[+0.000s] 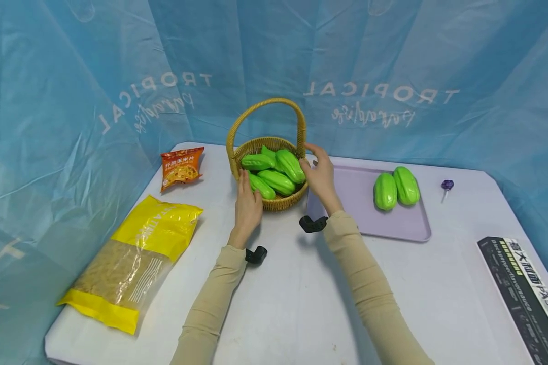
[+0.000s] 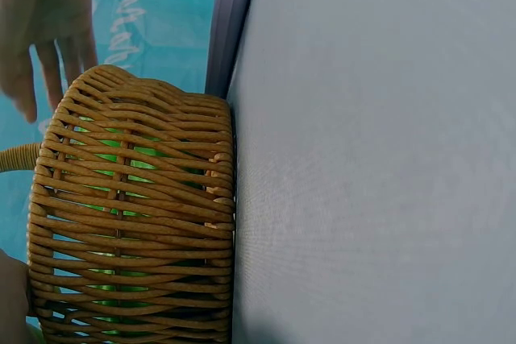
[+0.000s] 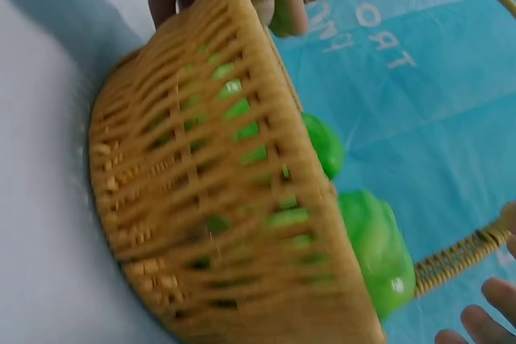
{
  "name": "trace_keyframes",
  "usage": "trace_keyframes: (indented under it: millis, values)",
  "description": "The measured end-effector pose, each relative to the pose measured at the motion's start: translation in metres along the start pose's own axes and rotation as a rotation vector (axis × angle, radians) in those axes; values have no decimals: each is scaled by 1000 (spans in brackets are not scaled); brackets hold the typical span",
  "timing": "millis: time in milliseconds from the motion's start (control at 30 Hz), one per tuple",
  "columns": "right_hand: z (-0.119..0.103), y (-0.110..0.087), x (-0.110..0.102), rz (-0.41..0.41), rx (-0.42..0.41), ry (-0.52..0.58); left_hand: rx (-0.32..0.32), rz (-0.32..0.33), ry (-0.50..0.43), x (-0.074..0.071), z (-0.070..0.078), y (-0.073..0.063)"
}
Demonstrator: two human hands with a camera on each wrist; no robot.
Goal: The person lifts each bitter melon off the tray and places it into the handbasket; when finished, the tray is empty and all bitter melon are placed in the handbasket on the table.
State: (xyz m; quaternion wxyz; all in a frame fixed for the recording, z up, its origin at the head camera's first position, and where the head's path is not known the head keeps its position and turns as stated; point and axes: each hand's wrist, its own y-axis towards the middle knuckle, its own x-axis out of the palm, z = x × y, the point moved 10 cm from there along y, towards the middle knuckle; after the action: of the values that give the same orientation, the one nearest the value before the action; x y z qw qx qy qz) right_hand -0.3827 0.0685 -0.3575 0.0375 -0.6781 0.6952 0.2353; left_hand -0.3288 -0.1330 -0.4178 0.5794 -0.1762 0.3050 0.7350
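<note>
Basket [image 1: 278, 204] with green fruit [image 1: 290, 166] inside stands beside the tray [image 1: 358, 195]. I see the left hand [image 1: 248, 208] pinching its rim [image 3: 318, 179], the right hand [image 1: 321, 177] loose by the handle [image 1: 301, 124]. If only one side gets pulled, fruit might roll out.

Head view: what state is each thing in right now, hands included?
Basket: upright, handle raised, holding at least five green fruits.
Tray: flat, bearing two more green fruits.
Left hand: gripping the basket's rim.
Right hand: fingers extended near the rim, contact unclear.
Yellow bag: lying flat, filled, looks sealed.
Orange packet: puffed.
Lollipop: lying down.
Pasta box: lying flat, partly out of frame.
</note>
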Motion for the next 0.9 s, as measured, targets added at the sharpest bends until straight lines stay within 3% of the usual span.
trace_keyframes:
  millis: [367,667,900]
  values:
    - [26,-9,-45,111,43,-28,-11,-12,-27,-2,-2,1]
    - [39,-18,-62,117,51,-38,-4,-20,-25,1,-3,1]
    - [51,-28,-79,166,69,-33,3,-22,-32,2,-1,1]
